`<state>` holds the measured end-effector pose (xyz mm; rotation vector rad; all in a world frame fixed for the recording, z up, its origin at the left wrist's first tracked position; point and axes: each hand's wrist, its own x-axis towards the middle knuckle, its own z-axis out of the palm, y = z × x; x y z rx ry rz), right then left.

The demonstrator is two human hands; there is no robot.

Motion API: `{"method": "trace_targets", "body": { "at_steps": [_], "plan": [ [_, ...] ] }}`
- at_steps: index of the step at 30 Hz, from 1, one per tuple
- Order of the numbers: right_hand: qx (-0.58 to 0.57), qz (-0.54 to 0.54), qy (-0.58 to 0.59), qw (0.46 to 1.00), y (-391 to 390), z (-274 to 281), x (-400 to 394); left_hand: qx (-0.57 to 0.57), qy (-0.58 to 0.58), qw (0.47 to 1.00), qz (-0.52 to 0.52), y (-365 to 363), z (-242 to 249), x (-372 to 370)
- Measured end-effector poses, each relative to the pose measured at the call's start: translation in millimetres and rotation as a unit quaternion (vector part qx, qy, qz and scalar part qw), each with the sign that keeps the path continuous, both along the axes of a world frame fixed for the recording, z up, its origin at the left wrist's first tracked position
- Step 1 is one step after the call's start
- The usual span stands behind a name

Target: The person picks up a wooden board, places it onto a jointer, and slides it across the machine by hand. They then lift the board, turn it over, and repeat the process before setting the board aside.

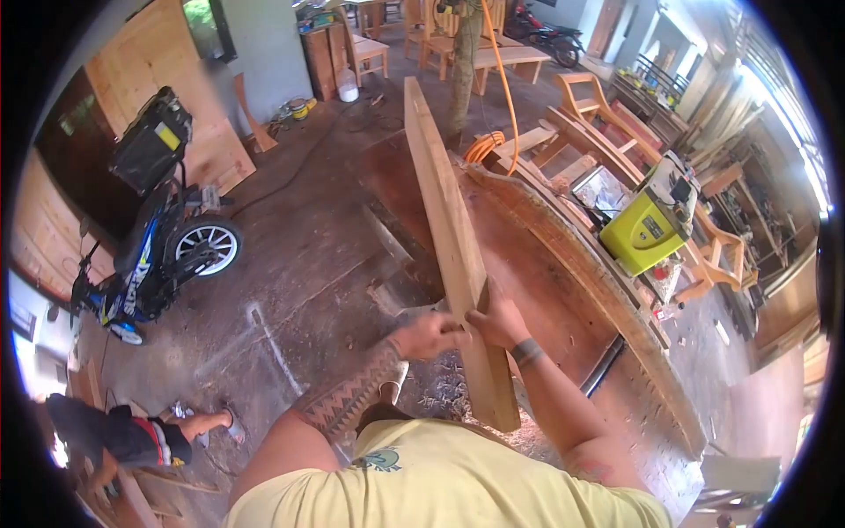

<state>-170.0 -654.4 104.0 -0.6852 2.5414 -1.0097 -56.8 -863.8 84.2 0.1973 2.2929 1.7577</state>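
Note:
A long, thick wooden board [449, 229] stands on edge in front of me, its near end close to my chest and its far end pointing away. My right hand [499, 319] grips the board's right side near the close end, the thumb over its edge. On the left side, my left hand [429, 335] is closed at the board's edge, fingertips pressed together; whatever it may hold is too small to make out. Under the board is a reddish-brown work surface [519, 255] with a raised wooden edge. Wood shavings lie below the near end.
A lime-green machine [647, 224] stands at the right among wooden frames. An orange hose [486, 148] coils near a post [464, 70]. A motorbike [167, 246] is parked at the left. Another person [132, 436] is at the lower left.

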Motion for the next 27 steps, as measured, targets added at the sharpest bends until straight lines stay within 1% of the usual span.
{"method": "trace_targets", "body": {
  "at_steps": [1, 2, 4, 6, 7, 9, 10, 11, 12, 13, 14, 15, 18, 19, 21, 22, 23, 24, 27],
  "plan": [
    [0.009, -0.004, 0.010, 1.000, -2.5, 6.2, 3.6, -0.012, -0.001, 0.999, 0.032, -22.3, -0.2, -21.3],
    [0.028, -0.015, -0.005, 0.999, -5.8, 15.2, 9.5, -0.025, -0.002, 0.998, 0.063, -44.4, -3.3, -44.1],
    [0.066, -0.033, -0.032, 0.997, -16.2, 35.7, 19.3, -0.051, 0.053, 0.990, 0.121, -86.4, -12.6, -99.9],
    [0.052, -0.042, -0.049, 0.997, -15.9, 35.8, 18.5, -0.091, 0.090, 0.979, 0.157, -128.6, -8.7, -160.9],
    [0.045, -0.046, -0.055, 0.996, -13.2, 35.8, 17.6, -0.067, 0.105, 0.979, 0.162, -150.1, -27.3, -199.5],
    [0.061, -0.051, -0.045, 0.996, -8.4, 39.6, 16.3, -0.073, 0.088, 0.972, 0.207, -179.4, -18.8, -258.3],
    [0.070, -0.055, -0.042, 0.995, -9.2, 42.6, 18.1, -0.071, 0.096, 0.962, 0.246, -193.9, -31.9, -293.7],
    [0.099, -0.069, -0.047, 0.992, -13.8, 46.3, 21.1, -0.117, 0.071, 0.955, 0.262, -204.0, -21.6, -316.4],
    [0.128, -0.083, -0.055, 0.987, -20.8, 50.2, 23.9, -0.170, 0.101, 0.941, 0.276, -217.8, -44.5, -354.7],
    [0.154, -0.098, -0.062, 0.981, -26.7, 51.8, 26.4, -0.210, 0.127, 0.921, 0.303, -224.3, -50.1, -380.6],
    [0.156, -0.107, -0.063, 0.980, -31.3, 51.9, 28.0, -0.195, 0.073, 0.933, 0.294, -233.3, -45.5, -406.8],
    [0.157, -0.116, -0.064, 0.979, -35.9, 51.3, 30.1, -0.181, 0.019, 0.942, 0.283, -237.5, -38.5, -423.2],
    [0.135, -0.120, -0.052, 0.982, -37.9, 47.9, 34.0, -0.186, 0.037, 0.933, 0.307, -234.6, -27.5, -440.5],
    [0.123, -0.118, -0.046, 0.984, -35.0, 48.5, 33.7, -0.141, 0.026, 0.945, 0.294, -230.2, -18.6, -435.3],
    [0.122, -0.130, -0.103, 0.979, -31.0, 58.6, 27.6, -0.053, 0.004, 0.962, 0.269, -223.3, -4.7, -420.7],
    [0.120, -0.135, -0.129, 0.975, -31.9, 62.6, 22.5, -0.073, 0.043, 0.961, 0.265, -227.1, -16.3, -433.0],
    [0.114, -0.136, -0.117, 0.977, -33.3, 63.7, 20.8, -0.094, 0.081, 0.958, 0.260, -229.2, -35.0, -445.6],
    [0.110, -0.135, -0.107, 0.979, -34.6, 64.1, 22.3, -0.114, 0.116, 0.953, 0.255, -230.9, -43.1, -448.3],
    [0.097, -0.121, -0.075, 0.985, -31.2, 52.9, 25.7, -0.065, 0.185, 0.950, 0.243, -239.8, -61.3, -450.3]
  ]
}}
